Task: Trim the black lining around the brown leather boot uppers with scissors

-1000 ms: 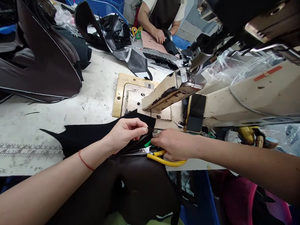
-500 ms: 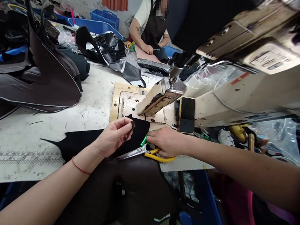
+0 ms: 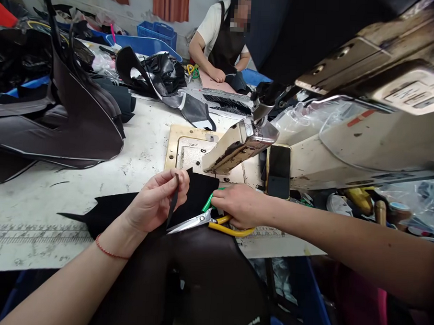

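Observation:
Between the thumb and fingers of my left hand (image 3: 161, 198) is a narrow dark strip (image 3: 172, 203), which hangs down toward the scissor blades. My right hand (image 3: 236, 204) is closed on the scissors (image 3: 191, 223), which have one green and one yellow handle; their blades point left and look nearly closed. Under both hands lies a black fabric piece (image 3: 117, 207) on the table edge. A dark brown leather-like piece (image 3: 205, 262) hangs over the edge below the blades.
Ahead stands the sewing machine's post (image 3: 232, 149), with the machine head (image 3: 372, 59) at upper right. A phone (image 3: 279, 172) lies beside it. Brown sewn pieces (image 3: 78, 123) lie left. Across the table (image 3: 142, 145) a person (image 3: 222, 43) works.
My left hand has moved slightly left and turned, and more of the dark strip shows. My right hand stays on the scissors. The camera view has shifted a little.

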`<state>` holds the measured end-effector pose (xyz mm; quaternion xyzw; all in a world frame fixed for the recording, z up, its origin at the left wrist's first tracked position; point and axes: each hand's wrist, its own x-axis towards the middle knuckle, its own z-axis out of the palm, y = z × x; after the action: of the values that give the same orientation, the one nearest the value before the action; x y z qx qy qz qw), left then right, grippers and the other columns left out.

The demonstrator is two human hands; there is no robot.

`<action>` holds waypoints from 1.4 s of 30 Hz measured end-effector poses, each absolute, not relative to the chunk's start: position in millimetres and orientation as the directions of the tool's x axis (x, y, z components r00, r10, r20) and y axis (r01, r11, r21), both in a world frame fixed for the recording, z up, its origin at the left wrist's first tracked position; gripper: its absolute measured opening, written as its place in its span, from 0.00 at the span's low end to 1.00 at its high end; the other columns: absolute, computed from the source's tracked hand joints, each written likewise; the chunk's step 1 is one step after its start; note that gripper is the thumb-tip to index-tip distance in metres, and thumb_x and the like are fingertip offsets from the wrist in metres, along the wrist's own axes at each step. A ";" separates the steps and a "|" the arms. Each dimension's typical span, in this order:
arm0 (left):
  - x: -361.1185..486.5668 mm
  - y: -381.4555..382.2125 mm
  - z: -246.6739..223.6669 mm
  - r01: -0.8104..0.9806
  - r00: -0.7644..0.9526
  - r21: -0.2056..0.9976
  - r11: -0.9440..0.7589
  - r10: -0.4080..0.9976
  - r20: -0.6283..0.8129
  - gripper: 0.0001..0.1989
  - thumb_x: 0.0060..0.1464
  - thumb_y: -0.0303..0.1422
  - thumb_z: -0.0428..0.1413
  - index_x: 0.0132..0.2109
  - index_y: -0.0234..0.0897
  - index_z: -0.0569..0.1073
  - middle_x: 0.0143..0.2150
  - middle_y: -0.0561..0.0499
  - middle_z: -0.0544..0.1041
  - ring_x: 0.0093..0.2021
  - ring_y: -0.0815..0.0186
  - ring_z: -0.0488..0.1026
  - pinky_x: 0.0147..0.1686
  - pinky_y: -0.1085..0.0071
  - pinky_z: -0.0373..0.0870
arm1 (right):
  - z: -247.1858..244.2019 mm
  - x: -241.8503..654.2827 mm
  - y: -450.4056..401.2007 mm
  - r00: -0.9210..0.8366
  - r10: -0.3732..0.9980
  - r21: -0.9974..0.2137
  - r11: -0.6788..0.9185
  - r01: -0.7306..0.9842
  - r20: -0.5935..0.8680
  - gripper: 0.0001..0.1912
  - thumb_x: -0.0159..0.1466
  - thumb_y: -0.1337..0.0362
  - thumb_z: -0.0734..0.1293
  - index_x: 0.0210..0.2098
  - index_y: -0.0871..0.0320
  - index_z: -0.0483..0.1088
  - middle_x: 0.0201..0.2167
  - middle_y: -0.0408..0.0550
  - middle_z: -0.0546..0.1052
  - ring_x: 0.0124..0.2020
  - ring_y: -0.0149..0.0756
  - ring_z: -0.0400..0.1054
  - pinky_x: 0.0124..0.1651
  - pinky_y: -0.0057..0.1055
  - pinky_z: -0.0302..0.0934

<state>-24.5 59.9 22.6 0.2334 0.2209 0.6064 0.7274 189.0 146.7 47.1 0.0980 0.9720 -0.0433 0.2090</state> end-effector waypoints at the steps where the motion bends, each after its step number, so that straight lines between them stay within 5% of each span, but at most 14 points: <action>1: -24.3 60.4 22.4 -0.781 0.162 0.604 0.158 0.986 -0.047 0.07 0.51 0.32 0.64 0.32 0.32 0.74 0.28 0.56 0.67 0.21 0.80 0.60 0.18 0.82 0.59 | 48.5 186.8 147.8 -0.891 0.169 -0.031 0.979 0.200 -0.422 0.08 0.54 0.69 0.62 0.35 0.58 0.65 0.34 0.47 0.72 0.26 0.33 0.61 0.25 0.31 0.38; 17: -25.6 61.4 24.4 -0.820 0.071 0.566 0.086 0.996 -0.049 0.10 0.48 0.32 0.67 0.32 0.32 0.74 0.27 0.56 0.68 0.20 0.80 0.59 0.18 0.84 0.58 | 51.9 161.8 166.9 -0.946 0.019 0.076 0.997 -0.006 -0.325 0.06 0.58 0.72 0.61 0.35 0.59 0.64 0.33 0.47 0.69 0.30 0.34 0.60 0.25 0.32 0.37; 26: -32.9 66.7 27.2 -0.612 -0.109 0.790 0.037 0.985 -0.131 0.16 0.44 0.41 0.66 0.31 0.36 0.70 0.27 0.58 0.66 0.23 0.78 0.59 0.22 0.81 0.57 | 54.6 162.0 161.0 -0.923 0.028 0.059 0.998 0.006 -0.384 0.06 0.57 0.72 0.61 0.35 0.60 0.66 0.32 0.47 0.70 0.26 0.32 0.61 0.24 0.32 0.38; 28: -44.7 59.8 32.2 -0.460 -0.122 0.885 0.068 0.983 -0.139 0.13 0.47 0.38 0.65 0.34 0.36 0.72 0.27 0.58 0.67 0.22 0.77 0.59 0.22 0.80 0.56 | 61.4 158.7 156.3 -0.902 0.037 0.060 0.998 0.013 -0.431 0.07 0.57 0.72 0.61 0.35 0.60 0.67 0.32 0.48 0.71 0.26 0.32 0.63 0.24 0.32 0.38; 30: -61.1 47.3 38.3 -0.091 -0.035 0.982 0.164 0.985 -0.167 0.13 0.46 0.37 0.66 0.37 0.38 0.73 0.28 0.58 0.69 0.23 0.75 0.61 0.22 0.78 0.56 | 69.6 152.7 149.9 -0.875 0.060 0.069 0.997 0.030 -0.480 0.07 0.57 0.73 0.62 0.36 0.60 0.67 0.33 0.48 0.72 0.26 0.32 0.64 0.24 0.31 0.39; 32: -77.7 33.2 42.8 0.367 0.148 0.903 0.223 0.944 -0.294 0.19 0.40 0.41 0.68 0.40 0.40 0.74 0.31 0.57 0.72 0.26 0.71 0.65 0.23 0.76 0.59 | 77.2 145.7 142.9 -0.847 0.092 0.076 0.995 0.062 -0.524 0.08 0.57 0.73 0.62 0.37 0.60 0.68 0.33 0.48 0.73 0.25 0.32 0.64 0.24 0.31 0.40; 34: -89.2 22.5 43.3 0.626 0.284 0.759 0.179 0.854 -0.436 0.25 0.33 0.43 0.70 0.40 0.42 0.75 0.32 0.57 0.74 0.29 0.68 0.68 0.25 0.74 0.62 | 83.1 139.6 136.4 -0.821 0.131 0.076 0.991 0.106 -0.556 0.09 0.56 0.72 0.63 0.37 0.60 0.69 0.33 0.49 0.74 0.25 0.33 0.66 0.24 0.31 0.40; 37: -93.0 17.2 36.7 0.716 0.328 0.693 0.083 0.837 -0.438 0.20 0.35 0.41 0.69 0.38 0.42 0.77 0.32 0.56 0.76 0.31 0.67 0.70 0.26 0.75 0.62 | 91.0 134.7 129.1 -0.790 0.177 0.063 0.983 0.174 -0.587 0.09 0.54 0.72 0.65 0.36 0.59 0.70 0.33 0.48 0.75 0.27 0.35 0.68 0.24 0.30 0.42; 42: -89.7 19.7 22.1 0.643 0.396 0.765 -0.035 0.870 -0.294 0.10 0.45 0.33 0.64 0.37 0.40 0.79 0.25 0.56 0.74 0.26 0.69 0.69 0.26 0.75 0.59 | 123.9 134.2 118.3 -0.748 0.280 0.105 0.956 0.273 -0.602 0.08 0.50 0.75 0.67 0.30 0.59 0.71 0.28 0.48 0.74 0.26 0.37 0.68 0.25 0.31 0.45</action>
<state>-89.7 19.7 22.1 0.7078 0.5345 0.1276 0.4439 134.2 118.3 123.9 0.1478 0.9349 0.0050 0.3227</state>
